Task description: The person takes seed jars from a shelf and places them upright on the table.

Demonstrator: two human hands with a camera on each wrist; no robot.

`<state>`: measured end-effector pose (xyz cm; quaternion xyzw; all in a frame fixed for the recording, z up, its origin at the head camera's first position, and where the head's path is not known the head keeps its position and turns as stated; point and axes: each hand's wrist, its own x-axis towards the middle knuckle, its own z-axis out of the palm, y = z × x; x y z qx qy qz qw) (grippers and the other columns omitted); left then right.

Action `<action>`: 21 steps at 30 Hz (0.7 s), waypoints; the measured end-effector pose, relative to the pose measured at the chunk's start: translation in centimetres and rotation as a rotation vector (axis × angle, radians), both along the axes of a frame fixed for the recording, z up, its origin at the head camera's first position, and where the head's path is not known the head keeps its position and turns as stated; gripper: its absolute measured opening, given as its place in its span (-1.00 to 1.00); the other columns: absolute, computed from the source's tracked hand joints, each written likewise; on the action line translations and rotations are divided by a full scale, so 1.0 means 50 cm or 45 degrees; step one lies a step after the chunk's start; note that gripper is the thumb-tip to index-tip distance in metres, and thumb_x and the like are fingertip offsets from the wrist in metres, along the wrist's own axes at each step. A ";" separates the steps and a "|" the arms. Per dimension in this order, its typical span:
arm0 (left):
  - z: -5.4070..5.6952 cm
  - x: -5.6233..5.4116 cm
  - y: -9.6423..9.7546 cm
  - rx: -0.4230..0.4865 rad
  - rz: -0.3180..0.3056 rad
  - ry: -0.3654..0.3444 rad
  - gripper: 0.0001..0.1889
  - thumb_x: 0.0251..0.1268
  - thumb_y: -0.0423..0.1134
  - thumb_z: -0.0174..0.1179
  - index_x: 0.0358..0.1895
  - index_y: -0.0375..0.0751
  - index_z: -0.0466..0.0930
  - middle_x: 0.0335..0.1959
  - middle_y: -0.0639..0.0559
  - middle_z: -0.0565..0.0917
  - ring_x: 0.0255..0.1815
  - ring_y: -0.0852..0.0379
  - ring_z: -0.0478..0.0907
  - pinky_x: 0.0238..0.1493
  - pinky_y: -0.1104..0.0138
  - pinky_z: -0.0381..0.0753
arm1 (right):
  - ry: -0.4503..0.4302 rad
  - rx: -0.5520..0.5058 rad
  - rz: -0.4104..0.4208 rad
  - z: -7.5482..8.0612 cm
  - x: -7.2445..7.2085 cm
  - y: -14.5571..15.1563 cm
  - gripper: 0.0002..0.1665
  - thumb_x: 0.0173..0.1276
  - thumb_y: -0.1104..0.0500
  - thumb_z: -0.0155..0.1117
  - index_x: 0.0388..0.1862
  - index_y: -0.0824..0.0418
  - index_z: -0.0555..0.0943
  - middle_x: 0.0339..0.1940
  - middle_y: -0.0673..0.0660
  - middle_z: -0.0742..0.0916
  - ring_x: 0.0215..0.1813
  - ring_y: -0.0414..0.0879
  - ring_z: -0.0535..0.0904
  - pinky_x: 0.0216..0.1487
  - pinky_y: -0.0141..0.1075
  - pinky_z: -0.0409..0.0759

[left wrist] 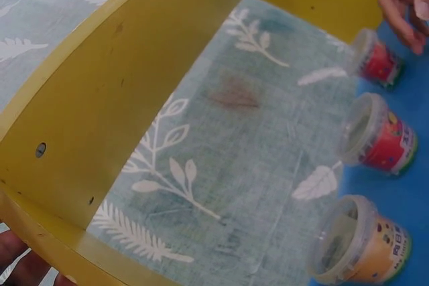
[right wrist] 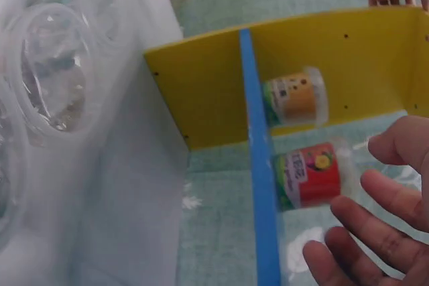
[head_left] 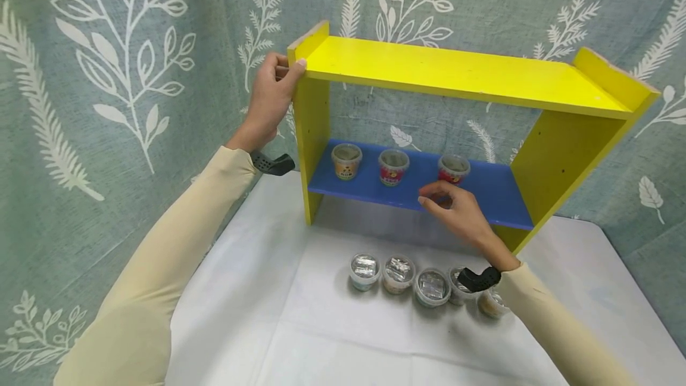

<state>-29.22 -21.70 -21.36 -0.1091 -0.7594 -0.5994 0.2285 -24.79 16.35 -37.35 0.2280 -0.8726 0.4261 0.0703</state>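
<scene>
Curtain: green cloth (head_left: 214, 16) with white leaf patterns, hanging behind the yellow shelf unit and off to both its sides
Surface: white-covered surface (head_left: 343, 338), under the shelf unit and reaching out in front of it
Shelf unit: yellow shelf unit (head_left: 455, 70), with a blue board (head_left: 504, 189) set across its lower part
Sleeves: cream left sleeve (head_left: 177, 255) and right sleeve (head_left: 552, 314), both coming in from the front of the shelf unit
Left hand: left hand (head_left: 270, 100) grips the shelf unit at its upper left corner, thumb on the front edge and fingers round the outside
Right hand: right hand (head_left: 458, 213) is partly open, fingers apart and lightly bent, holding nothing, before the blue board
Labelled tubs: on the shelf unit's blue board stand an orange-labelled tub (head_left: 346, 165) at left, a red-labelled tub (head_left: 393, 170) next, then a third tub (head_left: 453, 165), also red, just beside the right hand; whether they touch I cannot tell
Lidded tubs: five clear lidded tubs (head_left: 398, 274) in front of the shelf unit, silvery stuff showing through several lids
Wrist straps: black left strap (head_left: 273, 164) and right strap (head_left: 479, 279), both in front of the shelf unit
</scene>
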 end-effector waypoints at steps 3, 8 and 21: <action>0.001 0.000 -0.001 -0.002 -0.001 -0.001 -0.62 0.51 0.14 0.15 0.07 -0.06 0.41 -0.02 -0.02 0.51 -0.06 0.04 0.49 -0.07 0.24 0.45 | 0.027 -0.023 -0.054 0.006 -0.009 0.011 -0.54 0.49 -0.11 0.33 0.12 0.20 0.68 0.14 0.07 0.71 0.05 0.02 0.65 0.03 -0.08 0.61; 0.003 -0.003 -0.002 -0.009 0.003 0.000 -0.62 0.51 0.14 0.15 0.07 -0.06 0.40 -0.02 -0.01 0.52 -0.04 0.04 0.50 -0.05 0.24 0.45 | 0.107 -0.072 -0.152 0.009 -0.030 0.033 -0.58 0.47 -0.07 0.36 0.11 0.19 0.69 0.09 0.07 0.72 -0.02 -0.06 0.63 -0.06 -0.36 0.59; -0.001 -0.005 -0.005 -0.020 -0.003 0.001 -0.61 0.52 0.15 0.14 0.09 -0.05 0.41 0.00 0.00 0.52 -0.02 0.05 0.50 -0.02 0.24 0.46 | 0.147 -0.091 -0.371 0.015 -0.077 0.101 -0.43 0.47 -0.11 0.34 0.28 0.20 0.55 -0.02 0.23 0.59 -0.04 0.00 0.53 -0.09 -0.26 0.50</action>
